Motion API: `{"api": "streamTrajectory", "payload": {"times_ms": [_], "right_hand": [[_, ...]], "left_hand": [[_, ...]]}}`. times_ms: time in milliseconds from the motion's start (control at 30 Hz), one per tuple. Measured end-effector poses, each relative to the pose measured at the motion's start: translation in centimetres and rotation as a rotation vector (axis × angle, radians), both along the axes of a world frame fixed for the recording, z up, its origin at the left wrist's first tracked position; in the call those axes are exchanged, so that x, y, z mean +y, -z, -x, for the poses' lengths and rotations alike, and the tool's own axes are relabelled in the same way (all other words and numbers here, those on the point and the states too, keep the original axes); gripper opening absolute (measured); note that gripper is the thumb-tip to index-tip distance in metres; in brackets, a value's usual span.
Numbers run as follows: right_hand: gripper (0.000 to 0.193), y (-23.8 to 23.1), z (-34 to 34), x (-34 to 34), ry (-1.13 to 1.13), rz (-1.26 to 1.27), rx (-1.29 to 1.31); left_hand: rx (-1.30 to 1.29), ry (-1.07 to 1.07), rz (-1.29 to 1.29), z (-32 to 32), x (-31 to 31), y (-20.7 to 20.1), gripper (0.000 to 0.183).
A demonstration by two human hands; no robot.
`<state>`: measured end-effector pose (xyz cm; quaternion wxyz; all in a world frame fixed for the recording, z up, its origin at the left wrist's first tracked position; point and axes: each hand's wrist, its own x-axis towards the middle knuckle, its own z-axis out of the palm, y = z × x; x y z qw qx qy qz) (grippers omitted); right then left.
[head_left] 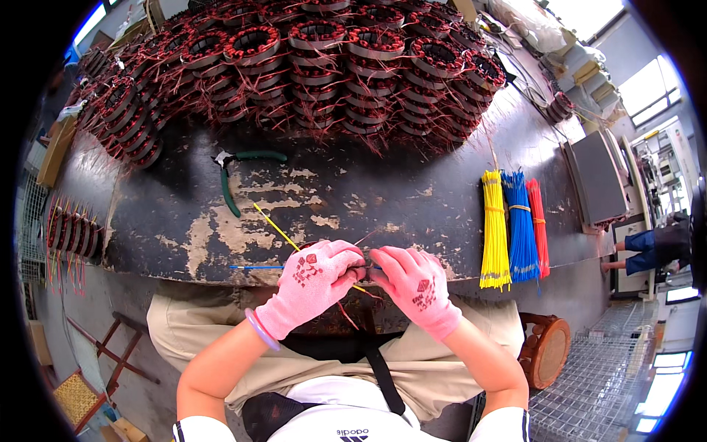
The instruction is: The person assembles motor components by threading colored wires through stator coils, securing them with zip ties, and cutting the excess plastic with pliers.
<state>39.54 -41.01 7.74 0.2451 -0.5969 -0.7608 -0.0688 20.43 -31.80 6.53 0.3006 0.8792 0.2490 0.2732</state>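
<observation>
In front of me at the table's near edge, both my hands wear pink gloves, fingertips almost meeting. My left hand (pixel 313 274) is closed, its thumb and fingers pinching near a yellow wire (pixel 275 225) that runs beneath the glove and shows again by the thumb. A blue wire (pixel 254 267) sticks out to the left from under the same hand. My right hand (pixel 416 283) is closed too, pinching at a small dark spot between the hands; what it grips is hidden. Thin reddish wires (pixel 347 315) hang below the fingers. Most of the workpiece is covered by the gloves.
Stacked wire-wound stator rings (pixel 317 66) fill the table's far side. Green-handled cutters (pixel 234 177) lie open on the worn black tabletop (pixel 346 184). Yellow (pixel 495 228), blue (pixel 521 228) and red (pixel 539 228) wire bundles lie right. More rings (pixel 74 232) sit far left.
</observation>
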Motion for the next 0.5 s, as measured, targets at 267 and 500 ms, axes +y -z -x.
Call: {"api": "streamTrajectory", "payload": {"times_ms": [267,500], "right_hand": [[0.021,-1.6,-1.2,0.1,0.152,1.134,1.203],[0.021,-0.7,-0.7,-0.2,-0.081,0.320,0.207]], "left_hand": [[0.019,0.034,0.009,0.1,-0.1,-0.2,0.014],[0.008,0.029,0.000,0.0,0.0,-0.3,0.013]]}}
